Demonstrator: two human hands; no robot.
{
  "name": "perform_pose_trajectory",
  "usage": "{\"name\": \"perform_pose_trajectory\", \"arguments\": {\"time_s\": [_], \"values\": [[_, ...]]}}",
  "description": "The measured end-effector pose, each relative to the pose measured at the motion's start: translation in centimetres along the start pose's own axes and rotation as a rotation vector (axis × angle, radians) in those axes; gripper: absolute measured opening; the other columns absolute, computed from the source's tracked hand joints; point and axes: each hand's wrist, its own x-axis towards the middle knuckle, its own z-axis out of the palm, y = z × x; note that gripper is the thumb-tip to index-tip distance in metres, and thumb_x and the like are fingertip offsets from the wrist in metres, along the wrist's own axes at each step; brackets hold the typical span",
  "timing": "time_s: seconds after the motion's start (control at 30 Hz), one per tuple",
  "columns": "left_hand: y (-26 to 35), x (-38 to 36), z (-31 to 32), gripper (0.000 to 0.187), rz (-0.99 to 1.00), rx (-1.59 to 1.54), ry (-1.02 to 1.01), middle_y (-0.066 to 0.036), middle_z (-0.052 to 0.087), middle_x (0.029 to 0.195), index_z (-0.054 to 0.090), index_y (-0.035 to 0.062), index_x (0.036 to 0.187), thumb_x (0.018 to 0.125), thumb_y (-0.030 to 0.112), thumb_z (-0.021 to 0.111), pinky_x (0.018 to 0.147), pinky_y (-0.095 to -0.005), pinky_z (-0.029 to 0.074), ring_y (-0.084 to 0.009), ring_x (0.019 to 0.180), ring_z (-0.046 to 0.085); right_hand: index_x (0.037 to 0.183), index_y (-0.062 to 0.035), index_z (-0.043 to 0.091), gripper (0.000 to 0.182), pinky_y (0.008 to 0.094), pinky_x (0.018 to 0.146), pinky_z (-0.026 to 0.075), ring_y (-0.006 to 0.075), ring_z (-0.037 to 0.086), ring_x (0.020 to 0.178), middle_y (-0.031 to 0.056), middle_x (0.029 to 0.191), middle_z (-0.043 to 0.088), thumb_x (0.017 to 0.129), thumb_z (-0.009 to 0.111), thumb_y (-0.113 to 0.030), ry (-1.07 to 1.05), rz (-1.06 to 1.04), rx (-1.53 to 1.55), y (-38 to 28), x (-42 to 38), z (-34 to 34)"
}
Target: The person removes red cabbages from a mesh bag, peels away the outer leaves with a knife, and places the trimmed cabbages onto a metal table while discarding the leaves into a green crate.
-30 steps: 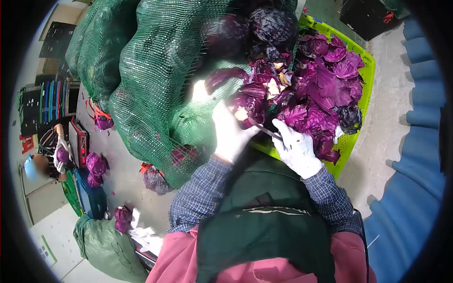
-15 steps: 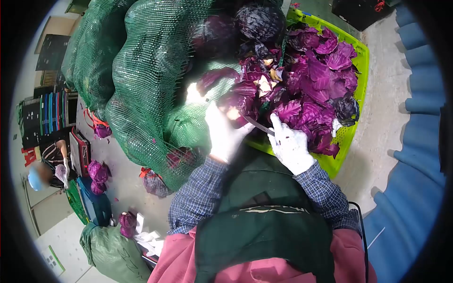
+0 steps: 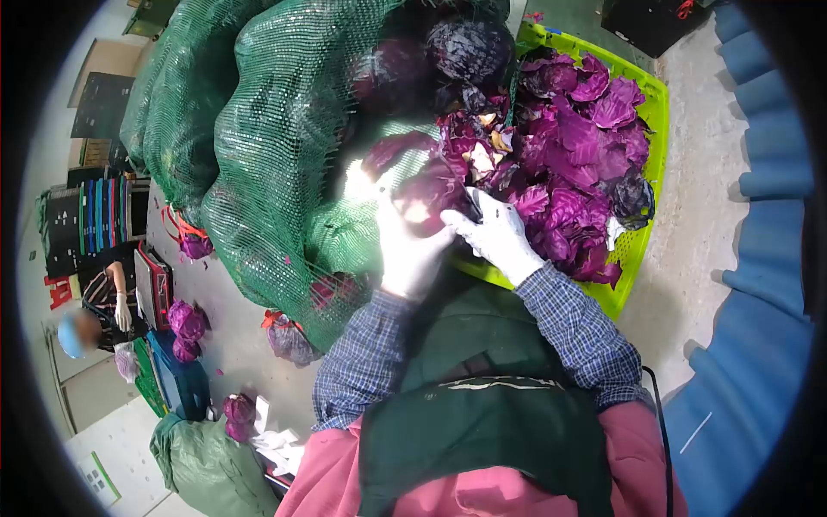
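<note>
My left hand [image 3: 409,250], in a white glove, is closed around the lower left side of a red cabbage [image 3: 428,191] whose pale cut stem end faces me. The white-gloved right hand [image 3: 500,234] has its thumb and fingers up against the cabbage's right side. The knife seen in it half a second ago is hidden now, apart from perhaps a dark sliver between thumb and fingers. Under and behind the cabbage lies green mesh netting [image 3: 340,228]. Loose purple leaves [image 3: 581,164] and trimmed pieces with pale cores [image 3: 482,159] lie just beyond my right hand.
A lime-green crate [image 3: 662,129] holds the leaves. Whole dark cabbages [image 3: 469,47] sit at the top, beside a bulging green mesh sack [image 3: 276,146]. Bagged cabbages [image 3: 289,338] rest on the floor. A co-worker [image 3: 108,297] is at far left; blue sheeting [image 3: 767,172] hangs right.
My right hand has moved left and up onto the cabbage, and the knife blade has gone out of sight. The left hand keeps its hold, with the cabbage turned slightly.
</note>
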Motion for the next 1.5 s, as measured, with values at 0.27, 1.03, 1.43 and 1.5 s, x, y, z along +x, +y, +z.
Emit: {"name": "perform_pose_trajectory", "arguments": {"time_s": [0.27,1.03,1.43,1.5], "values": [[2.5,-0.6,-2.2,0.082,-0.265,-0.457,-0.054,-0.013,0.061,0.128,0.045,-0.0014,0.139,0.069,0.007,0.087,0.103,-0.0363,0.050,-0.0230,0.115,0.062,0.096,-0.0082,0.064,0.021,0.0338,0.052,0.052,0.0212,0.065,0.055,0.0068,0.070,0.068,0.088,0.071,-0.026,0.240,-0.111,0.227,1.1,-0.9,-1.6],[5.6,-0.5,-1.8,0.121,0.178,-0.151,-0.124,-0.018,0.034,0.155,0.023,0.0036,0.155,0.063,0.027,0.098,0.110,-0.0438,0.047,-0.0290,0.136,0.046,0.153,-0.0088,0.044,0.084,0.0201,0.052,0.046,0.0034,0.055,0.064,0.0045,0.123,0.066,0.083,0.085,-0.033,-0.204,-0.134,0.637,-3.1,-2.3,-3.5],[2.1,-0.9,-0.5,0.098,0.104,0.090,-0.106,-0.021,0.049,0.137,0.034,-0.0073,0.143,0.065,0.014,0.091,0.105,-0.0395,0.049,-0.0273,0.125,0.054,0.150,-0.0062,0.047,0.056,0.0380,0.054,0.052,0.0242,0.065,0.060,0.0056,0.074,0.067,0.103,0.056,-0.034,0.254,-0.552,-0.596,-1.6,-4.1,-0.8],[2.6,-0.5,0.0,0.087,0.164,0.075,-0.089,-0.020,0.056,0.130,0.043,-0.0098,0.137,0.065,0.011,0.088,0.100,-0.0383,0.052,-0.0259,0.116,0.060,0.146,-0.0060,0.051,0.051,0.0375,0.052,0.052,0.0239,0.065,0.059,0.0058,0.074,0.068,0.103,0.055,-0.034,0.195,-0.485,-0.633,-1.3,-3.2,-0.6]]}}
